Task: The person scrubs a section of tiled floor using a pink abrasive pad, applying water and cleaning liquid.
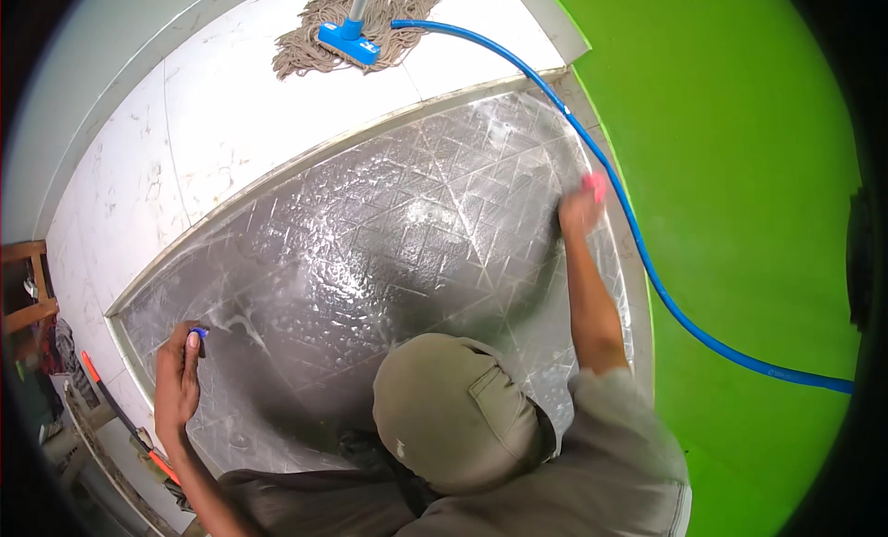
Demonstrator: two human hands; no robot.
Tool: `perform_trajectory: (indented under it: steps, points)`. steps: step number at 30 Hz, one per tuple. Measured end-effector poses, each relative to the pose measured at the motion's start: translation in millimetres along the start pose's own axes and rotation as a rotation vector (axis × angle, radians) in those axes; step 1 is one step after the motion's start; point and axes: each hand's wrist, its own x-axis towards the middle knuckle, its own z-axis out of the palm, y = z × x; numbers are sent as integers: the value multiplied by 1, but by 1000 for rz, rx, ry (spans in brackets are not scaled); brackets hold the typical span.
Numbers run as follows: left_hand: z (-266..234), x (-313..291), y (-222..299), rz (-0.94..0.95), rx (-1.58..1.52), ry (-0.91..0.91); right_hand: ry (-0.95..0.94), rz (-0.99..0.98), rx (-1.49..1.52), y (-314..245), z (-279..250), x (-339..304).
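Observation:
At the far right of a wet, dark grey textured tile floor (435, 195), my right hand (581, 213) is closed on a small pink thing (595, 185), smeared by motion. It works by the floor's right edge, where whitish suds show. My left hand (178, 375) is at the left side, fingers curled round a small blue thing (201, 333) whose kind is mostly hidden. Between my arms, low in the view, is a rounded olive cloth shape (453, 407) with stitching; I cannot tell whether it is a cap or a clothed knee.
A string mop (407, 5) with a blue clamp lies on white tiles beyond a raised edge. A blue hose (638, 222) curves along the right, beside a bright green surface (740, 213). Wooden pieces (32, 283) and a black-and-orange rod (120, 407) are at the left.

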Motion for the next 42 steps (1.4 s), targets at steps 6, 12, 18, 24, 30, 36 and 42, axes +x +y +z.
perform_trajectory:
  steps: [6, 12, 18, 24, 30, 36, 42]
  points:
    - [16, 17, 11, 24, -8, -50, -377, 60, 15, -125, 19, 78]
    - [-4, -3, 4, -16, 5, 30, -308, -87, 123, -66, -27, -7]
    - [7, 1, 5, 2, -7, -4, -3, -229, 100, -66, 22, 93]
    - [0, 2, 7, 0, 35, -14, -40, -300, 48, -181, 23, 45]
    - [-2, 24, 10, 25, 78, 7, -905, -192, 740, -332, -86, -200]
    - [-15, 20, 24, 47, 69, 89, -635, -910, 770, -328, -42, -221]
    - [-46, -47, -18, -146, -98, 255, 112, -544, 253, -113, 8, 35]
